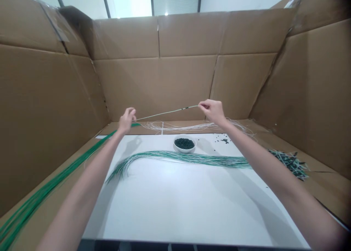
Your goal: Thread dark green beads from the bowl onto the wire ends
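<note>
A thin pale green strand (164,113) stretches between my two hands above the far part of the white board. Two small dark pieces (185,108) sit on it, nearer its right end. My left hand (127,120) has its fingers curled together at the strand's left end. At the right end, my right hand (213,111) pinches the strand between thumb and fingers. Beneath the strand, a white bowl (176,148) holds a heap of small dark green pieces (184,143).
A green and white bundle (175,156) lies across the white board (164,207). Green strands (55,181) run along the left, white strands (189,127) behind. Loose dark pieces (225,141) lie right of the bowl. Cardboard walls (186,75) enclose the left, back and right.
</note>
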Demonstrator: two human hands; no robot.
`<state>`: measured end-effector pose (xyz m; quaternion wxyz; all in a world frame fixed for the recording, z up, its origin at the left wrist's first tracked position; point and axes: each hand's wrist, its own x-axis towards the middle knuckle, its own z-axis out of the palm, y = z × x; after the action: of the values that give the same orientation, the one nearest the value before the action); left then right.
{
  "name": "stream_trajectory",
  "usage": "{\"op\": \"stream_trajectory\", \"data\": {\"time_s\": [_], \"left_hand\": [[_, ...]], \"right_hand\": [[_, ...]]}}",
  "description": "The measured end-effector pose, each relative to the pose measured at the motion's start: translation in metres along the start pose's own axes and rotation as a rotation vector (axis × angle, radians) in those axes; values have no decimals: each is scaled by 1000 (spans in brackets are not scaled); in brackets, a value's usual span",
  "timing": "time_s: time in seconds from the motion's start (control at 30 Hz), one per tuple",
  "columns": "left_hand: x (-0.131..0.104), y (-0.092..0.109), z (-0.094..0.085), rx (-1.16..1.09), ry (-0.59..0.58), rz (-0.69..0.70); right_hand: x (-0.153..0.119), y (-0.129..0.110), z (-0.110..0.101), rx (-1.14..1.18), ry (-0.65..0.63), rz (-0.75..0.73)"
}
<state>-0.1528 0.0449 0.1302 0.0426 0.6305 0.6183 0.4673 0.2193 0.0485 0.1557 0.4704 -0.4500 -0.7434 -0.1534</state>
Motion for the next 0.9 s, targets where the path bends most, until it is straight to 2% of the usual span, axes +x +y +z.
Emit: {"op": "stream_trajectory", "data": {"time_s": [0.13, 0.27, 0.33, 0.43, 0.53, 0.63, 0.7, 0.87, 0.9], "left_hand": [[17, -40, -55, 467, 1, -154], [35, -61, -103, 822, 37, -235], [38, -65, -114, 864, 21, -222], [32, -68, -114, 850, -44, -181], [19, -68, -96, 715, -135, -103], [2, -55, -64, 608, -171, 8], [-12, -37, -34, 501, -214, 122], [-62, 31, 52, 206, -384, 375], [-73, 42, 67, 47, -429, 409]], "right_hand": [[-17, 35, -2, -48, -21, 100], [-32, 47, 4, -56, -41, 182], [-38, 42, 12, -36, -79, 178], [-46, 23, 26, 6, -149, 137], [-54, -2, 42, 71, -250, 75], [-60, -24, 55, 113, -321, 22], [-65, -34, 61, 131, -341, 4], [-73, -52, 65, 172, -353, -8], [-74, -54, 64, 177, -349, -9]]}}
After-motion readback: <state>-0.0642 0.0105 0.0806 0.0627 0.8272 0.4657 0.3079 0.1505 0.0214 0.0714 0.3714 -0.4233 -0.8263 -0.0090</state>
